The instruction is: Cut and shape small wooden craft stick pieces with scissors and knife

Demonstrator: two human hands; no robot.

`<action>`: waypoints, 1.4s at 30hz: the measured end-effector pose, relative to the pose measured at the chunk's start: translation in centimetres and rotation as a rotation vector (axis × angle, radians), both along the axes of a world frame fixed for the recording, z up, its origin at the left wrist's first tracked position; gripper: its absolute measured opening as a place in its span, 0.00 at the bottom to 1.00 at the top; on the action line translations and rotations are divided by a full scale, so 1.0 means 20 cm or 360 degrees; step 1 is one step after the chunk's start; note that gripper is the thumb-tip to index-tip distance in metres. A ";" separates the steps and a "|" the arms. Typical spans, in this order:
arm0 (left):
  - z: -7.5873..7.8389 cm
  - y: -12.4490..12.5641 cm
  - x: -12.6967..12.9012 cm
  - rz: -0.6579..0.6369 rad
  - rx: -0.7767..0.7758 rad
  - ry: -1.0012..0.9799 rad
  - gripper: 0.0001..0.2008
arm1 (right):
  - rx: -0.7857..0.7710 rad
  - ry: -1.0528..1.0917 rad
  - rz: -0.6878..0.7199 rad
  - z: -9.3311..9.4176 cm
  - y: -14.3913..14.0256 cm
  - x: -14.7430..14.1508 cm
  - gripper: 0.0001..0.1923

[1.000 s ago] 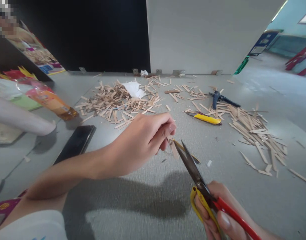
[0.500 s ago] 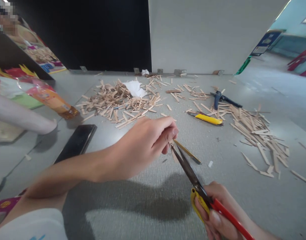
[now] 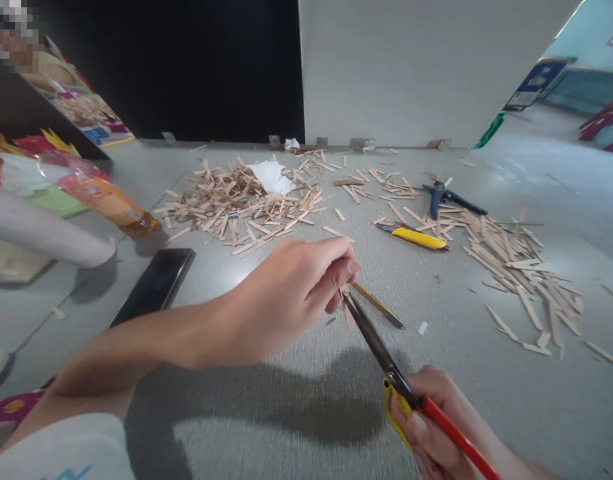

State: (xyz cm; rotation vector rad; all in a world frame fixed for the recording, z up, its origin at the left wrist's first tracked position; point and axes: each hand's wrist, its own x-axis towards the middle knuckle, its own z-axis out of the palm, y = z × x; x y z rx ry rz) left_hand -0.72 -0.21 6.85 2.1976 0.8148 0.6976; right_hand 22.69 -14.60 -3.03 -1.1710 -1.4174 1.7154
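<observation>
My left hand (image 3: 306,283) is closed in a pinch near the middle of the view, holding a small wooden stick (image 3: 347,315) mostly hidden by the fingers. My right hand (image 3: 436,407), low on the right, grips the handles of scissors (image 3: 376,337), one yellow and one red. The scissors' blades lie together, with their tips at the stick just under my left fingertips. A thin yellow-and-dark tool like a pencil or narrow blade (image 3: 379,305) lies on the table beside the tips.
Wooden sticks (image 3: 206,200) are heaped at the back left, with white tissue (image 3: 272,177). A yellow box cutter (image 3: 419,237), dark pliers-like tool (image 3: 443,198) and more sticks (image 3: 531,280) lie right. A black phone (image 3: 156,283) and bottle (image 3: 116,207) stand left, near another person's arm (image 3: 46,227).
The scissors' blades have closed together at the stick, and the handles have drawn nearer each other. My left hand has stayed almost in place.
</observation>
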 end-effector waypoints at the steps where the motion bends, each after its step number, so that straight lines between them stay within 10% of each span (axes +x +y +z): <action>1: 0.00 0.00 0.00 -0.0004 0.0014 0.0011 0.15 | -0.0038 0.0012 -0.0001 0.01 0.00 0.00 0.32; 18: 0.02 0.00 0.00 -0.0062 0.0014 0.0064 0.15 | 0.0016 -0.0037 0.0046 0.04 0.03 -0.02 0.34; 28: -0.01 0.02 0.03 -0.0018 -0.0480 0.0012 0.19 | 0.0104 -0.0144 -0.0078 0.03 0.03 -0.03 0.36; 42: 0.00 0.06 0.01 -0.0205 -0.0417 0.0047 0.17 | -0.0293 0.0551 0.0067 -0.01 0.01 0.00 0.33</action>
